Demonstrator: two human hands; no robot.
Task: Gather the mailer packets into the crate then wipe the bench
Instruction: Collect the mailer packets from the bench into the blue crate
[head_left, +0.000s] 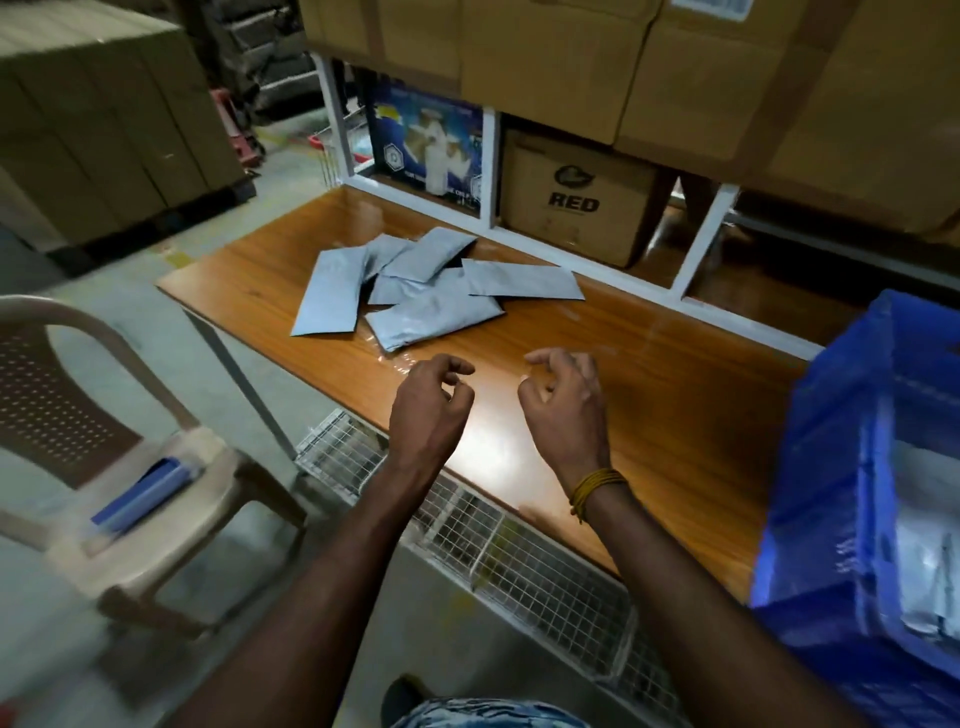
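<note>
Both grips empty, fingers loosely curled: left hand, right hand hovered mid-frame; mailer packets piled above on tabletop; crate right edge.

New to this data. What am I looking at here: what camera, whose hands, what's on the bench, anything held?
There is no machine here: a person does the job with bare hands. The single picture comes from a wide-angle camera worn on the person's head, looking forward and down, so the two forearms reach in from the bottom edge.

The left hand and the right hand hover over the wooden bench, fingers loosely curled. Neither holds anything.

Further back on the bench lies a loose pile of grey mailer packets, overlapping one another. At the right edge stands a blue crate, blurred, with what look like more grey packets already inside.

Around it: cardboard boxes on the shelving behind the bench, and a plastic chair to the left with a blue object on its seat.
</note>
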